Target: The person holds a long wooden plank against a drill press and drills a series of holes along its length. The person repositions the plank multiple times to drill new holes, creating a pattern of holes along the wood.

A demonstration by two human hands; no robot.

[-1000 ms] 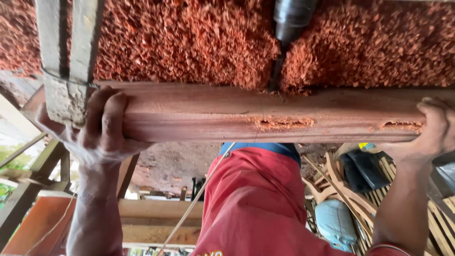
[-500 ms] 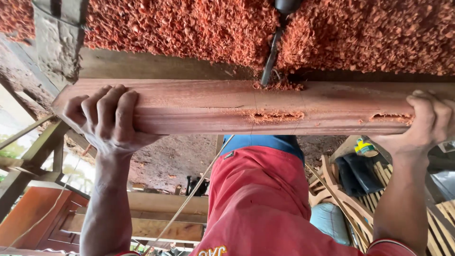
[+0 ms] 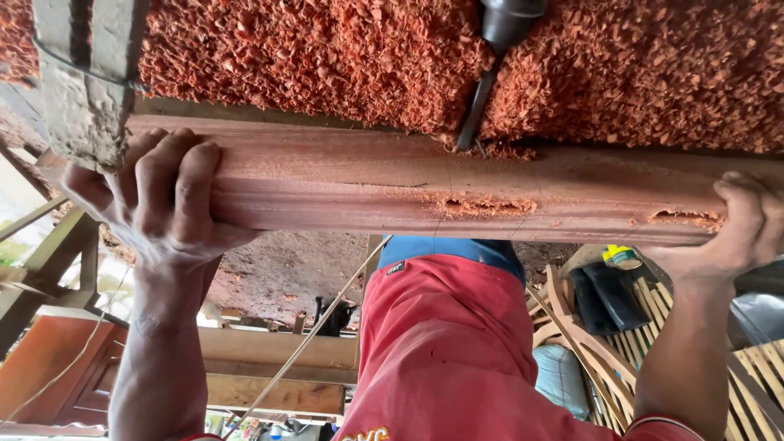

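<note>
A long reddish wooden beam [image 3: 392,192] runs across the view from nine o'clock to three o'clock, and both bare hands grip it. The left hand [image 3: 159,200] holds the beam near its nine o'clock end, fingers [image 3: 155,175] curled together over the top face and wrapped down around the near edge. The right hand [image 3: 739,233] clasps the beam at three o'clock, its fingers pressed together and hooked over the upper edge, the palm under the wood.

Two rough slots are cut into the near face of the beam: one mortise [image 3: 487,207] just right of centre, its mouth packed with chips, and a second mortise [image 3: 686,218] close beside the right hand. At twelve o'clock a dark drill bit [image 3: 475,110] comes down at a slant from a black chuck [image 3: 508,20] and meets the top of the beam right above the middle slot (a small heap of fresh chips lies at its tip).

Behind the beam, a thick bank of red wood shavings [image 3: 327,61] fills the whole upper band of the view. A pale, weathered post [image 3: 86,90] stands at ten o'clock, just above the left hand. Below the beam, at six o'clock, is the person's red shirt [image 3: 449,351], with slatted wooden furniture [image 3: 759,384] at four o'clock.
</note>
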